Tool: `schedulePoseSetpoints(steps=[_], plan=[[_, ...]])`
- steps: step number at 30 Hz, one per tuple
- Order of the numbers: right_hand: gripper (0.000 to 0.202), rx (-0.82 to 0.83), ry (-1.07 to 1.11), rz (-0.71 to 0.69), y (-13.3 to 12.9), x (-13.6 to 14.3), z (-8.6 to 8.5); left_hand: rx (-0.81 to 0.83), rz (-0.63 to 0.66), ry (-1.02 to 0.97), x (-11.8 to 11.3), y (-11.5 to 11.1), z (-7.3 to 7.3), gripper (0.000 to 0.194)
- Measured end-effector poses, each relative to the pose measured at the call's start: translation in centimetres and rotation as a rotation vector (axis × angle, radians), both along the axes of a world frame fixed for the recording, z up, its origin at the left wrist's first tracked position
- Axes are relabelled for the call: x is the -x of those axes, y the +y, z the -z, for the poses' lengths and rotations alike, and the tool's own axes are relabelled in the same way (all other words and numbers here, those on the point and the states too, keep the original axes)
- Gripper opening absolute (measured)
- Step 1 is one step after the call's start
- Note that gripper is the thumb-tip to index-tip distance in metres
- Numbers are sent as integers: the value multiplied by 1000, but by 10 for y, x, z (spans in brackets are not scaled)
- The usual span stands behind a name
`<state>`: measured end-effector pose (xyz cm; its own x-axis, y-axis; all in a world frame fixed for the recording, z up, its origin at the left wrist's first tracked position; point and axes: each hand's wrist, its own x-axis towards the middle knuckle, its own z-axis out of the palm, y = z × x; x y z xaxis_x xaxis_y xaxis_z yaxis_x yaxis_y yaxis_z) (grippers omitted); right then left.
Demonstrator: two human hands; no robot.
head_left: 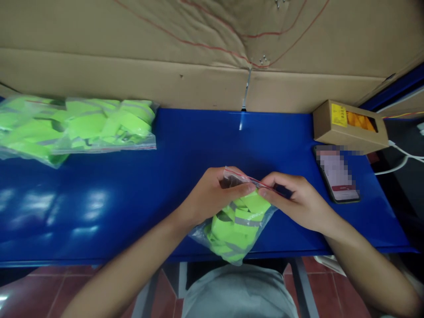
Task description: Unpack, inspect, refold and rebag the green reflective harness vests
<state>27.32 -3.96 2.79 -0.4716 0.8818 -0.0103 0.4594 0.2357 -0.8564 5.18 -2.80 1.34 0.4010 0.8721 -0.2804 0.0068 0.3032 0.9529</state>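
Left hand [212, 194] pinches the top edge of a small clear bag [236, 225], fingers curled shut over the red seal strip from the left side. Right hand [294, 201] grips the same edge from the right, thumb and forefinger closed on it; fingertips of both hands nearly meet at the middle of the strip. Bag hangs below and between the hands, over the near edge of the blue table [185, 150], tilted toward the person. It's stuffed with neon green bands carrying grey stripes.

Right of the right hand, near but apart: phone [336, 174] lying flat on the table, screen up. Just behind it, a cardboard box [349, 126] with a yellow label and a window showing something orange. White cable [402, 159] runs off past the table's right end.

Far left, well apart from the hands: two larger clear bags [76, 126] of the same green bands, overlapping, against the cardboard wall [198, 57] at the back.
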Motion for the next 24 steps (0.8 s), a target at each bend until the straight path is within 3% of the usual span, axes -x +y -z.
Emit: schedulePoseSetpoints(steps=[6,13,17,24], plan=[[18,-50,-31,-3,0,-6,-7,-70,-63,19,-1,-3,-6,21],[15,-194,-101,-28,-1,-10,-5,-50,-20,-9,2,-2,-7,21],[11,-144,-61,-14,1,-11,-7,19,27,-45,5,1,-6,27],[12,-6,-52,-20,1,-10,-8,-18,137,77,9,3,-3,30]])
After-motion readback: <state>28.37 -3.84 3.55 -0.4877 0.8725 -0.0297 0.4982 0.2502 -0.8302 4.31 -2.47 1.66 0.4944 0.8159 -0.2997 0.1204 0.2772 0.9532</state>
